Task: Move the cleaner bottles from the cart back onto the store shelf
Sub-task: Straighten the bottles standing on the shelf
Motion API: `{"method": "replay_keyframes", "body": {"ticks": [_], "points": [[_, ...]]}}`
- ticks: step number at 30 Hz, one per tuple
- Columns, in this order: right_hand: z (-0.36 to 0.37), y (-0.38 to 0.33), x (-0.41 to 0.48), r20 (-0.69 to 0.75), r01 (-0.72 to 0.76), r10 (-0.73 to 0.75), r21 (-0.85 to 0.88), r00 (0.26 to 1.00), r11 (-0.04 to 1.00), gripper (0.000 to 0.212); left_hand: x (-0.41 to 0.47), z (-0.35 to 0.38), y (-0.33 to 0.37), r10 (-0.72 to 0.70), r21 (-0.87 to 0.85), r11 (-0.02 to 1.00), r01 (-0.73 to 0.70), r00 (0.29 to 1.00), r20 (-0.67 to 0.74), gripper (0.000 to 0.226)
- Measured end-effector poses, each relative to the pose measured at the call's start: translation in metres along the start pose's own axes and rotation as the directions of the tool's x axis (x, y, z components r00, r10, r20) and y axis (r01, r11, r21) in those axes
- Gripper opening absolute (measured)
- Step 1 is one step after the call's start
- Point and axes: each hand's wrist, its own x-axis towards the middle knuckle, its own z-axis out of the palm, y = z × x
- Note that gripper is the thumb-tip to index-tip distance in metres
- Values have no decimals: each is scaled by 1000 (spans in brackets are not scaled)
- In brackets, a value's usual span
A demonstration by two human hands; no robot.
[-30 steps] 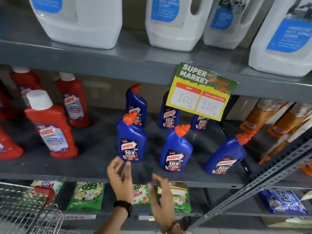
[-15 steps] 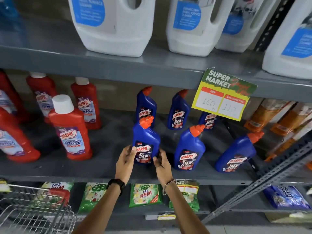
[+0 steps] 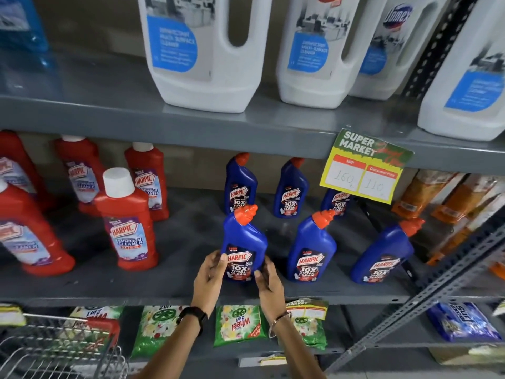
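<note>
I see both hands at the lower centre of the frame, holding one blue bottle (image 3: 244, 243) between them. My left hand (image 3: 209, 280) presses its left side with the thumb on the label, and my right hand (image 3: 269, 283) closes on its lower right corner. The bottle stands on the middle shelf (image 3: 175, 285), near the front edge. Its label reads "HARPIC 10X TOTAL CLEAN" and the cap is orange.

To the right of it stand two more blue bottles (image 3: 311, 250) in the front row with the same label, and the right one leans. Three others stand behind. There is open shelf between the held bottle and the next one, and a wider free strip to the left, before the red bottle (image 3: 127, 228) that reads "HARPIC BATHROOM CLEANER".

A price card (image 3: 364, 166) in the upper right says "SUPER MARKET", with 160 and 110 written by hand. Above, the white jugs (image 3: 205, 50) carry blue labels, one with "Domex". In the lower left I see the cart (image 3: 54, 348). Below the shelf lie green "Wheel 2in1" packs (image 3: 239, 325).
</note>
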Motion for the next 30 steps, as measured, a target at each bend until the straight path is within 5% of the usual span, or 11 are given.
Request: {"method": "replay_keyframes", "body": {"ticks": [4, 8, 13, 18, 23, 30], "points": [[8, -2, -15, -160, 48, -44, 20, 986, 999, 39, -5, -2, -1, 28, -58, 998, -28, 1000, -5, 25], [34, -4, -56, -465, 160, -184, -90, 866, 983, 25, -23, -27, -3, 98, -117, 986, -121, 979, -180, 23], [98, -30, -73, -100, 288, -301, -123, 949, 950, 30, -24, -110, -3, 168, -82, 969, -232, 868, -467, 32], [171, -65, -21, 188, 25, -30, 27, 982, 999, 43, 11, -170, 16, 202, -18, 962, -272, 755, -623, 20], [206, -81, 12, 274, 16, 36, -185, 961, 983, 47, 44, -195, 10, -5, -103, 994, -32, 939, -344, 24], [206, -69, 0, 268, 57, 5, -225, 963, 973, 37, 45, -210, 1, 64, 53, 997, -52, 970, -235, 26]]}}
